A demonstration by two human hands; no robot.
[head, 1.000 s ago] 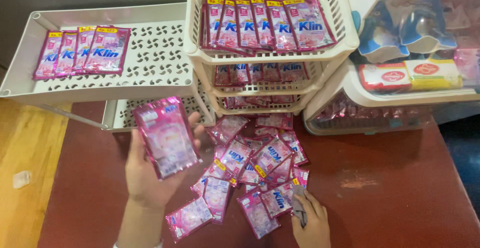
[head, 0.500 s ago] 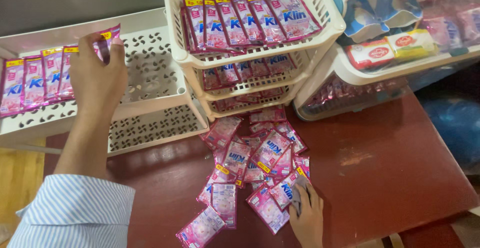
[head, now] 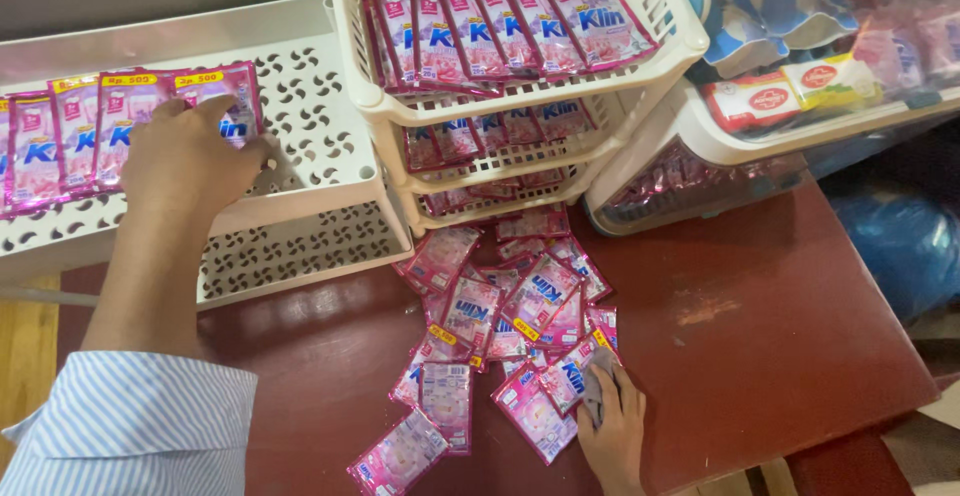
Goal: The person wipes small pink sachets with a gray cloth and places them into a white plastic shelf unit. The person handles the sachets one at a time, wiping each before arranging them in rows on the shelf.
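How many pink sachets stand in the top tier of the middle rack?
6 pink sachets show, overlapped in a row across the top tier of the middle rack; more may hide behind them.

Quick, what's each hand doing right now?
Left hand: open, flat on pink plastic sachets in the white tray.
Right hand: fingers on one loose pink sachet.

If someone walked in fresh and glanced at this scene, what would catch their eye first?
Most likely the heap of pink sachets spilled over the dark red table, where the right hand rests on its lower edge. Next, the left hand pressing on a neat row of sachets in the white perforated tray at left. A stacked white basket rack behind the heap holds more.
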